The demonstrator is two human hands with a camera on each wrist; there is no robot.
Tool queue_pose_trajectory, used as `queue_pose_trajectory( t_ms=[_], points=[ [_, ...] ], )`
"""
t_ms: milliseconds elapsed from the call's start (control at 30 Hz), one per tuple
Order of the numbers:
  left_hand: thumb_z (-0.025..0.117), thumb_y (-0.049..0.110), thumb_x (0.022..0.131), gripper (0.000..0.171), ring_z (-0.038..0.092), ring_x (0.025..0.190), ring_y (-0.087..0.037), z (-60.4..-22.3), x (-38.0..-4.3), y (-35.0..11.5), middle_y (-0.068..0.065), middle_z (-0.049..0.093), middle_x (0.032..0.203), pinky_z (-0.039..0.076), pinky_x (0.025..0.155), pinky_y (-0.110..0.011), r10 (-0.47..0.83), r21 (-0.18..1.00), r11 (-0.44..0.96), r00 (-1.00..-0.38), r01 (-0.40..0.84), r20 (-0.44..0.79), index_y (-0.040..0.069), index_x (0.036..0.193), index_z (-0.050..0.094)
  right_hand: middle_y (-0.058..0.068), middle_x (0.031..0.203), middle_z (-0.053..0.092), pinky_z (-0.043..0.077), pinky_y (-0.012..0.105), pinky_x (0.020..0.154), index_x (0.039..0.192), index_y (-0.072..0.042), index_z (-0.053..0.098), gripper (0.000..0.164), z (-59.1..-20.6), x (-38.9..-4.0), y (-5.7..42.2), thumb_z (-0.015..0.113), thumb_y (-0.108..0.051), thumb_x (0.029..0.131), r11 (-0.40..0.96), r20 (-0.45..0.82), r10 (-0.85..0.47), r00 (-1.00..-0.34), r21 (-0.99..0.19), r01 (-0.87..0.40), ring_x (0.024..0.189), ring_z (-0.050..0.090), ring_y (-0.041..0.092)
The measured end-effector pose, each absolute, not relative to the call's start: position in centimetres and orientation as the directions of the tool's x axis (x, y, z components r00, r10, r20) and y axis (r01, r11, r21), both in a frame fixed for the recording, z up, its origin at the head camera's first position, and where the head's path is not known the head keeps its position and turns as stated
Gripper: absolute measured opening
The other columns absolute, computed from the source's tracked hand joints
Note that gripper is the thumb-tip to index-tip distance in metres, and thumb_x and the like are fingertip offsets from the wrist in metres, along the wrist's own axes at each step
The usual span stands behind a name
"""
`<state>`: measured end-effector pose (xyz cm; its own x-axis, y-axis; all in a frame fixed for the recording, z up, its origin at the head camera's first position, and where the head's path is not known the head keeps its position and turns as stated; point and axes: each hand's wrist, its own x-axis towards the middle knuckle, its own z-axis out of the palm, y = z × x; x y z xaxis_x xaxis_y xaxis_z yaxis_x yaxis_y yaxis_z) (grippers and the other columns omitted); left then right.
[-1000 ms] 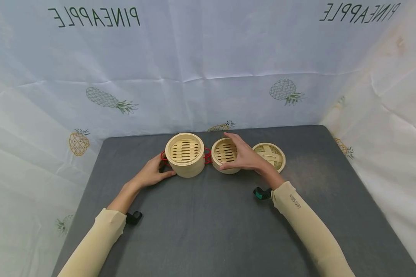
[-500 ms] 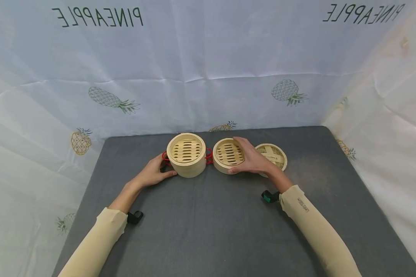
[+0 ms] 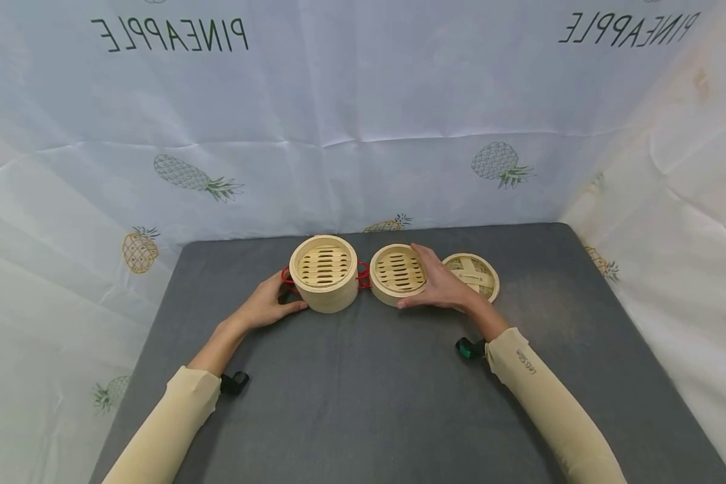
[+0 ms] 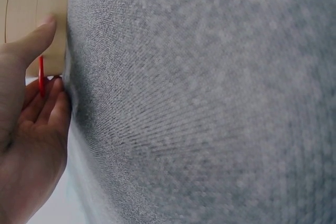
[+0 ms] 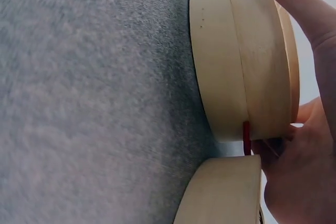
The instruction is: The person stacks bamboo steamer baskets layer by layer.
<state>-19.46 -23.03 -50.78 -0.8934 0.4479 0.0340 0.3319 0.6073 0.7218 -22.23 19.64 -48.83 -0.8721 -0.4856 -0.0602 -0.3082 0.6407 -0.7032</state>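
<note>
A tall bamboo steamer (image 3: 327,296) with slatted inside and red side loops stands at the table's far side. My left hand (image 3: 266,299) holds its left side; in the left wrist view the thumb (image 4: 39,40) lies along the wall and the other fingers reach behind, by a red loop (image 4: 42,77). Just right of it stands a lower bamboo steamer tier (image 3: 384,290). My right hand (image 3: 444,282) grips that tier's right side, thumb in front and fingers at the back. In the right wrist view the tier's wall (image 5: 220,61) sits upright on the cloth.
A round woven bamboo lid (image 3: 480,272) lies right of the lower tier, partly behind my right hand. The grey-covered table (image 3: 351,390) ends close behind the steamers, where a pineapple-print curtain (image 3: 351,181) hangs.
My right hand has shifted a little to the right, from over the lower tier to its right side, so more of the slats show. The left hand has stayed in place.
</note>
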Motion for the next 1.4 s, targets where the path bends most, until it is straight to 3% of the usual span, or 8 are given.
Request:
queue_pose_trajectory(
  t_ms=[500, 1400],
  points=[
    [0.085, 0.015, 0.096, 0.082, 0.066, 0.136, -0.039, -50.8, -19.6, -23.2, -0.021, 0.059, 0.152, 0.057, 0.114, -0.055, 0.450, 0.731, 0.602, -0.893, 0.322, 0.023, 0.003, 0.164, 0.041, 0.022, 0.176, 0.026, 0.043, 0.069, 0.123, 0.173, -0.006, 0.019, 0.131, -49.9, -22.4, 19.3, 0.094, -0.055, 0.078, 0.632, 0.014, -0.443, -0.897, -0.705, -0.323, 0.159, 0.038, 0.044],
    [0.086, 0.017, 0.096, 0.085, 0.064, 0.140, -0.040, -50.8, -19.7, -23.2, -0.022, 0.058, 0.154, 0.055, 0.118, -0.057, 0.444, 0.714, 0.620, -0.896, 0.326, 0.023, 0.002, 0.165, 0.040, 0.017, 0.175, 0.030, 0.043, 0.069, 0.122, 0.173, -0.014, 0.024, 0.127, -49.2, -20.8, 19.9, 0.097, -0.052, 0.076, 0.595, 0.054, -0.453, -0.890, -0.725, -0.347, 0.156, 0.043, 0.041]
  ],
)
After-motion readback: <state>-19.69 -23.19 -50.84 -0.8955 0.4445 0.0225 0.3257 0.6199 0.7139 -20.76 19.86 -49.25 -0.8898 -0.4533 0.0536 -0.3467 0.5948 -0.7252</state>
